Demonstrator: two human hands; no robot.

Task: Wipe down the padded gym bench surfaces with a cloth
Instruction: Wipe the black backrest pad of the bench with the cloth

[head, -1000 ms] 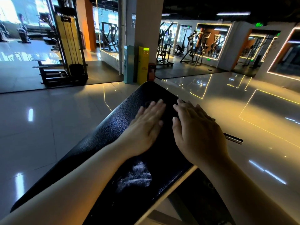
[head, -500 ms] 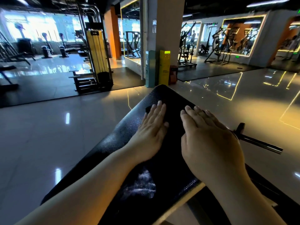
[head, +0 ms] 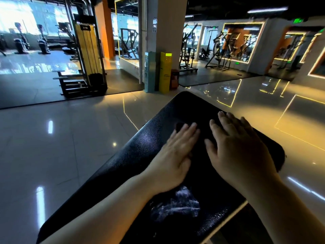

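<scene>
Toward the bench's [head: 140, 155] far end, left hand [head: 173, 161] and right hand [head: 241, 152] lie flat, fingers straight, gripping nothing, pressing a dark cloth [head: 202, 124] down, evidently for wiping.

A glossy tiled floor [head: 52, 147] mirrors yellow light strips across the gym. At far left, a weight-stack machine [head: 88, 55] stands on a black mat [head: 26, 90]. A yellow kiosk [head: 165, 73] and a teal cabinet [head: 149, 71] flank the central pillar [head: 168, 32], while light-framed mirrors [head: 242, 41] line the far right wall.
</scene>
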